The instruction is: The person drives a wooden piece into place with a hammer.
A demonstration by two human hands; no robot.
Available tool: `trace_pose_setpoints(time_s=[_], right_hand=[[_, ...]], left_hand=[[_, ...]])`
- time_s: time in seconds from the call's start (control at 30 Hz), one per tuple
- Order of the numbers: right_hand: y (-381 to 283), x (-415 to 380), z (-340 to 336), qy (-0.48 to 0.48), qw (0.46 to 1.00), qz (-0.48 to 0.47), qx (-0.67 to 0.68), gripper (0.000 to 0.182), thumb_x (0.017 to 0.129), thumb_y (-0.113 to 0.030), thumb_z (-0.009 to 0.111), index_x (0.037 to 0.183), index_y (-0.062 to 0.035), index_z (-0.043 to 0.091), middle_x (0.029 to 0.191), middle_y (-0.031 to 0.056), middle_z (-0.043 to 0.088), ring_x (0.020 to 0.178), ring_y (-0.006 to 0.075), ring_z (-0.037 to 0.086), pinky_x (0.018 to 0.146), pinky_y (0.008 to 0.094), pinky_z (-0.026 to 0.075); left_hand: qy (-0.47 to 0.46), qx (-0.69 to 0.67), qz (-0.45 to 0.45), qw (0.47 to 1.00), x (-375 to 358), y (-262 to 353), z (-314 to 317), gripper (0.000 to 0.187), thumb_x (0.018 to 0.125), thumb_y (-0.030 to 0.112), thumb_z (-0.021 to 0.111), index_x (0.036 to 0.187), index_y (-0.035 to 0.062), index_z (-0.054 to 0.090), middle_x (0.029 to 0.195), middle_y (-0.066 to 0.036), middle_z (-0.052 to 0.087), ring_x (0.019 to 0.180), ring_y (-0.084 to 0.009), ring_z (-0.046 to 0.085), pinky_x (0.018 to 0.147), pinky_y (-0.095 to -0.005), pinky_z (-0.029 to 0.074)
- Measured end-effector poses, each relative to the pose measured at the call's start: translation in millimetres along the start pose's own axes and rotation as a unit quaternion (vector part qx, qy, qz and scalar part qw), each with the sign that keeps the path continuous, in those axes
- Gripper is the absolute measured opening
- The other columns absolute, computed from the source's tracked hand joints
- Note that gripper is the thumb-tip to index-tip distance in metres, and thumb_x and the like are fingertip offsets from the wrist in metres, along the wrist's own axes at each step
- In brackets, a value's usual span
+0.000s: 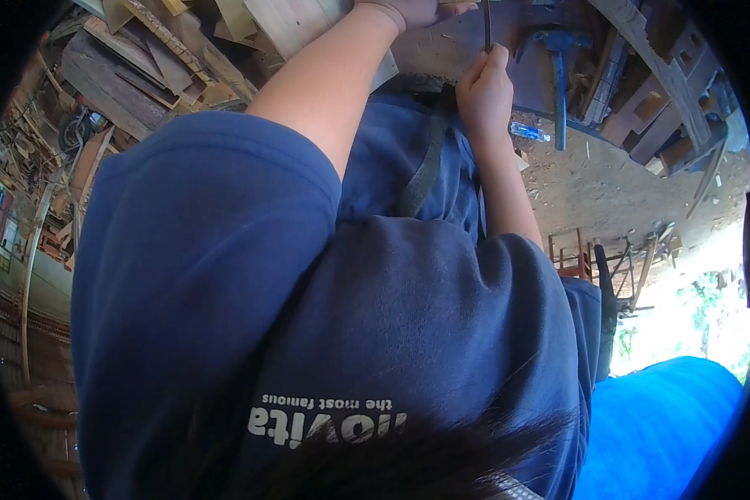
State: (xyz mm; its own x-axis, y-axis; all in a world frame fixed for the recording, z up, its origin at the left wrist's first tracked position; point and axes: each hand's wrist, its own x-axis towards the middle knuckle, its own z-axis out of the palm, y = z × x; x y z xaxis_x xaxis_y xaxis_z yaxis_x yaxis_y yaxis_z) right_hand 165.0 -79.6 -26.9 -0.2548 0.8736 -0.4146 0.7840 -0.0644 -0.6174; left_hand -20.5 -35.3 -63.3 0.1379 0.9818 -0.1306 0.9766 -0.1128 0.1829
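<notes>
My right hand (pixel 485 90) is closed around the lower end of a thin, dark, narrow tool (pixel 487 27), which points up and out of the top of the view. To its left, my left hand (pixel 412 12) is partly cut off by the upper edge; its visible fingers stretch out toward the tool. Under my left forearm lies a pale wooden board (pixel 296 25). A blue claw hammer (pixel 560 92) rests to the right of my right hand, its handle toward me. Between them is a small blue and clear plastic item (pixel 529 132).
Stacked planks and offcuts (pixel 129 71) crowd the left. More timber pieces (pixel 667 92) lean at the right, above a dirt floor (pixel 583 196) with scraps. Farther right is a reddish metal frame (pixel 571 258). A bright blue surface (pixel 667 425) sits at lower right.
</notes>
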Motion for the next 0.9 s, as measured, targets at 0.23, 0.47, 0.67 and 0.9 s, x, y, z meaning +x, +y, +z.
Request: trace_pose_setpoints(time_s=[0.23, 0.47, 0.67, 0.9], right_hand=[[0, 8, -2, 0.006, 1.0, -0.008, -0.029, 0.016, 0.096, -0.014, 0.044, 0.106, -0.0002, 0.045, 0.077, 0.0292, 0.062, 0.071, 0.0485, 0.061, 0.058, 0.0544, 0.049], [12, 5, 1, -0.047, 0.996, 0.024, -0.076, 0.026, 0.088, -0.011, 0.049, 0.111, -0.0039, 0.041, 0.089, 0.0265, 0.064, 0.076, 0.0482, 0.062, 0.066, 0.0554, 0.051], [19, -2, 2, -0.056, 0.994, 0.03, -0.084, 0.026, 0.087, -0.011, 0.049, 0.11, -0.0039, 0.04, 0.088, 0.0268, 0.063, 0.074, 0.0482, 0.062, 0.064, 0.0545, 0.052], [4, 25, 6, -0.021, 0.994, -0.019, -0.104, 0.02, 0.086, -0.01, 0.05, 0.102, -0.0042, 0.04, 0.086, 0.0261, 0.063, 0.074, 0.0473, 0.063, 0.063, 0.0542, 0.053]], left_hand=[[0.006, -0.039, 0.014, 0.999, -2, -4, -5, 0.057, 0.078, 0.051, 0.061, 0.111, 0.0057, 0.05, 0.112, -0.016, 0.052, 0.105, -0.0296, 0.049, 0.085, -0.0429, 0.042], [0.071, -0.072, -0.003, 0.995, -1, -5, 0, 0.034, 0.084, 0.032, 0.055, 0.105, 0.0054, 0.051, 0.107, -0.018, 0.054, 0.099, -0.0329, 0.052, 0.085, -0.043, 0.044], [0.089, -0.07, -0.007, 0.993, -2, -4, 4, 0.022, 0.086, 0.025, 0.052, 0.098, 0.0065, 0.051, 0.104, -0.016, 0.055, 0.096, -0.0319, 0.053, 0.082, -0.0427, 0.044], [0.053, -0.051, -0.012, 0.997, -3, -3, 4, 0.022, 0.085, 0.025, 0.053, 0.098, 0.007, 0.052, 0.099, -0.015, 0.054, 0.094, -0.0315, 0.052, 0.081, -0.0424, 0.044]])
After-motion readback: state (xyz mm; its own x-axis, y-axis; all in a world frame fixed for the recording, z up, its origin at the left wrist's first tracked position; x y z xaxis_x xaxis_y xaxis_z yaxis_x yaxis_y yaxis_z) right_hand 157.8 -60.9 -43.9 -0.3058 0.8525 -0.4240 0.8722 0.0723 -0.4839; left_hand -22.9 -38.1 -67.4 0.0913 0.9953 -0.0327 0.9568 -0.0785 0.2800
